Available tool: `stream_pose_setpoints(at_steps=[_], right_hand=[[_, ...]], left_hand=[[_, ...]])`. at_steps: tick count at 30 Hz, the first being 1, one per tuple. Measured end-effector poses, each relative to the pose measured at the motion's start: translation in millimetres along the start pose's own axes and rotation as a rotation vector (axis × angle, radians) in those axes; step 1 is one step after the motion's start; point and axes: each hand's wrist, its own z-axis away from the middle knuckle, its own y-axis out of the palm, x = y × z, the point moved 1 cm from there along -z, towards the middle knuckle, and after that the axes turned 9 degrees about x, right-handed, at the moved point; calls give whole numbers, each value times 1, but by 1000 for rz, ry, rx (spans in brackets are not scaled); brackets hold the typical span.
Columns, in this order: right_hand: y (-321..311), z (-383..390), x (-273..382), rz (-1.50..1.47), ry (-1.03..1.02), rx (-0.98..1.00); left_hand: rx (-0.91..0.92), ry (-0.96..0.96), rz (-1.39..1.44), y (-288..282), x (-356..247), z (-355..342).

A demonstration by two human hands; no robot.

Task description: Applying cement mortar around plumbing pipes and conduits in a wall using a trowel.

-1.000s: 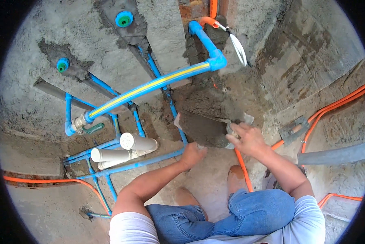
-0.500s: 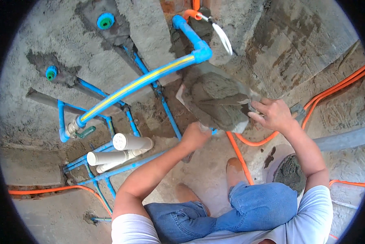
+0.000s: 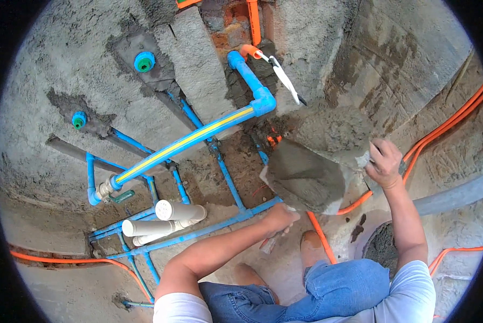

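Observation:
My left hand is closed at the near edge of a mortar board and holds it up. Grey wet mortar covers most of the board, with a smooth hollow pressed into it. At the board's right, my right hand is wrapped round the pale handle of a trowel. Beyond the board a rough lump of mortar shows at the wall's foot; whether it lies on the trowel blade or on the wall I cannot tell. Most of the blade is hard to make out.
A blue pipe with a yellow stripe crosses in front of the wall. White capped pipes and blue pipes stand at the left. A mortar bucket is by my right knee. Orange conduit runs over the floor.
The trowel has left the mortar on the board and moved right and away with my right hand. My left hand has brought the board nearer and to the right. The mortar heap is flatter.

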Motion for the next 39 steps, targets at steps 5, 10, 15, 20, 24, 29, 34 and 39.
stream_pose_setpoints(at_steps=[5,10,15,20,24,29,34,39], right_hand=[[-43,-39,-25,60,-112,-15],[-59,-126,-24,88,-181,33],[1,-251,-51,24,-105,438],[24,-320,-53,-405,246,775],[25,-307,-77,-478,302,762],[16,-260,-61,-642,580,772],[25,-161,-36,-699,813,542],[39,-31,0,-599,885,415]], left_hand=[[-172,50,170,-23,-21,-6],[-384,150,228,-39,-30,-8],[-471,288,370,-23,-49,-22],[-419,273,668,-20,-77,-43],[-410,303,648,-22,-86,-50],[-439,328,630,-28,-90,-50],[-449,287,557,-36,-61,-53],[-418,197,352,-42,-40,-59]])
